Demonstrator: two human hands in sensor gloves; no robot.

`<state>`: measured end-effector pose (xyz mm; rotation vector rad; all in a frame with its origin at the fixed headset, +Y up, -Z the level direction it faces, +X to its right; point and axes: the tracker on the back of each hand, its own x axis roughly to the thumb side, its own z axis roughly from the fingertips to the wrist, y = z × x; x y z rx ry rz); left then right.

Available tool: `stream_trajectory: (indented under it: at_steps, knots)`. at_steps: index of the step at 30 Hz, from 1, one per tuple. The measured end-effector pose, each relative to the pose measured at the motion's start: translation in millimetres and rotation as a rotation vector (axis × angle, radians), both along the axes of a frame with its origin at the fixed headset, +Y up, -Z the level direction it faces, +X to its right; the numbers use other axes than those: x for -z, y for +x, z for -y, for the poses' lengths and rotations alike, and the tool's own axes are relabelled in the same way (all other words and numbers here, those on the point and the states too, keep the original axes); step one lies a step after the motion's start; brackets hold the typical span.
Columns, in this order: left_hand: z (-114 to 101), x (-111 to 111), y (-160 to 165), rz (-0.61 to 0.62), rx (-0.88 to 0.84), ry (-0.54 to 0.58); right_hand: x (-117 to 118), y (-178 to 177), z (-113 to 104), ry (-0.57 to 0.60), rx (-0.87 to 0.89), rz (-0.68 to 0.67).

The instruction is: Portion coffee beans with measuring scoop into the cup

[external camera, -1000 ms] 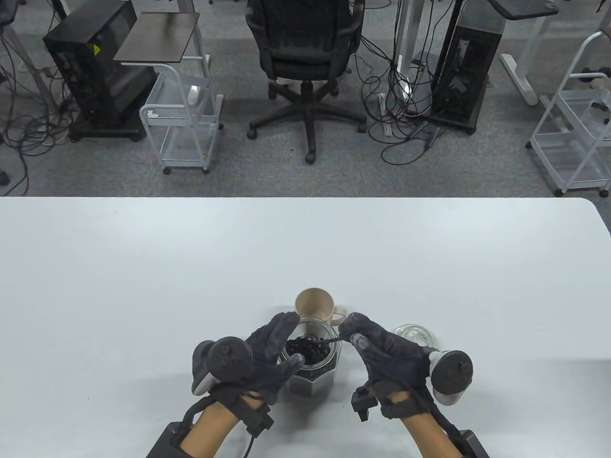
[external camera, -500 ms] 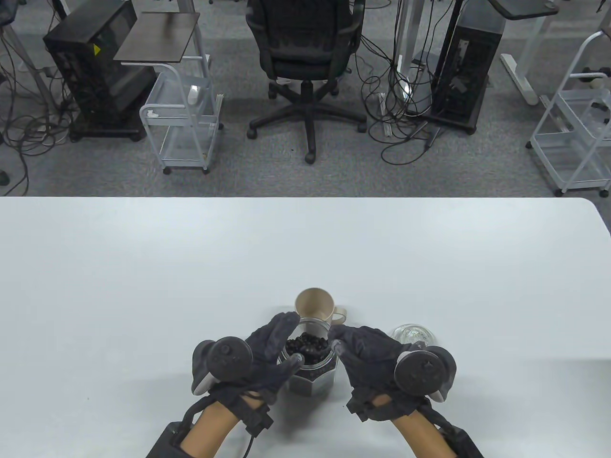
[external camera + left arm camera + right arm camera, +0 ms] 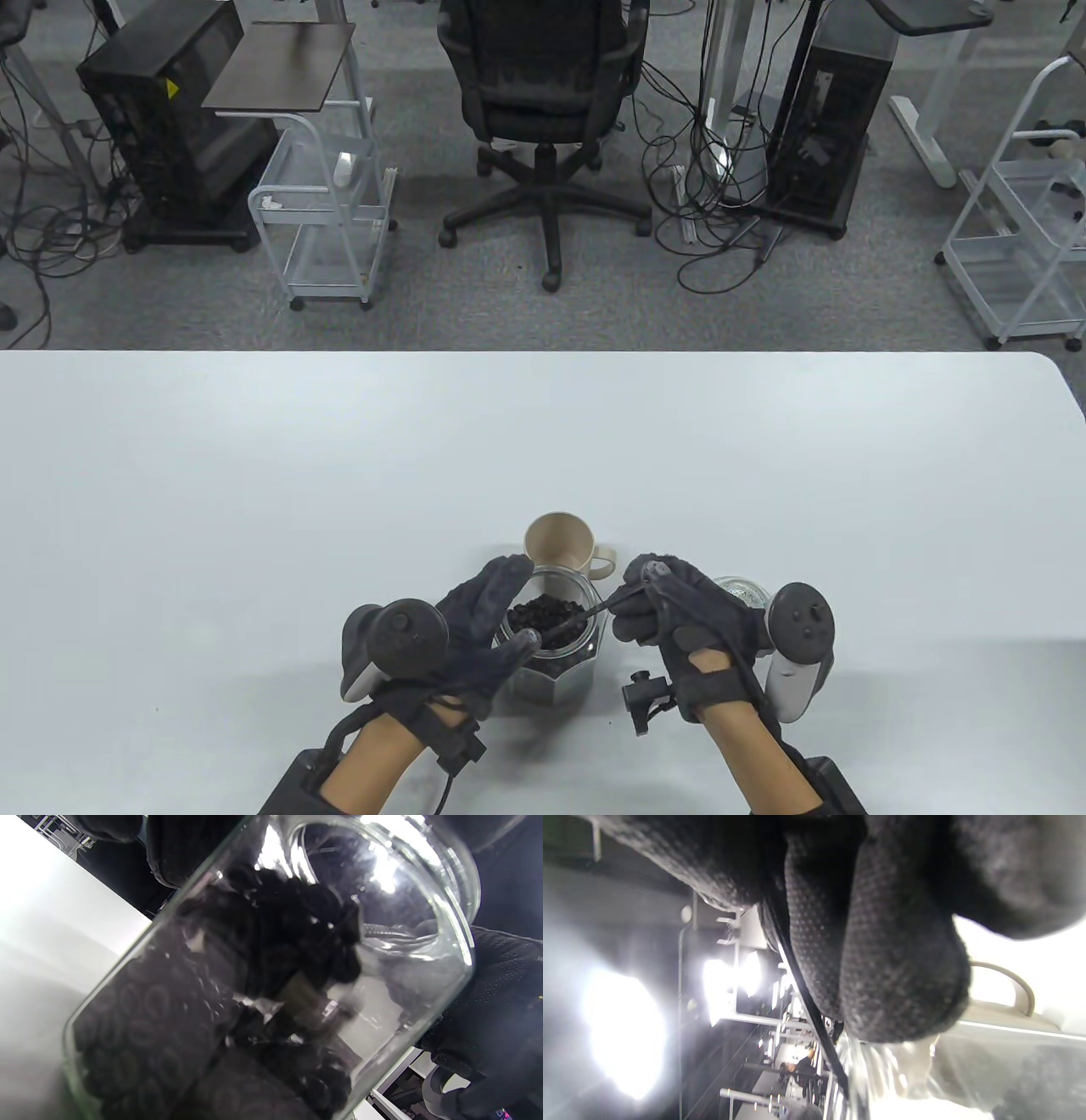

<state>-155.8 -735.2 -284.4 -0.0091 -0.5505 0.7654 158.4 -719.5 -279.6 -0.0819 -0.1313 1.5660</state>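
Observation:
A clear glass jar [image 3: 556, 671] of dark coffee beans [image 3: 543, 615] stands near the table's front edge. My left hand [image 3: 488, 624] grips the jar from its left side, fingers and thumb curled round it. My right hand [image 3: 670, 607] pinches the thin black handle of the measuring scoop [image 3: 585, 615], whose bowl dips into the beans inside the jar. A beige cup [image 3: 560, 543] with its handle to the right stands just behind the jar. In the left wrist view the jar [image 3: 271, 984] fills the frame, beans [image 3: 148, 1027] showing through the glass. The right wrist view shows my glove and the scoop handle [image 3: 814, 1018].
The jar's glass lid [image 3: 742, 592] lies on the table to the right, partly behind my right hand. The white table [image 3: 339, 467] stretches wide to the left, right and back. An office chair [image 3: 543, 110] and carts stand on the floor beyond.
My right hand has rolled back and drawn to the right, so its tracker swung to the right side. The scoop handle shows again, angled down into the beans. My left hand and the jar stayed put.

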Motion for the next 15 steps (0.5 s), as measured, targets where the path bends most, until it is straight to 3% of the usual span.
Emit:
stream_trajectory:
  at_steps: [15]
  knots:
    - [1,0,0,-0.002,-0.01,-0.007,3,38,33,-0.214,0.299,0.085]
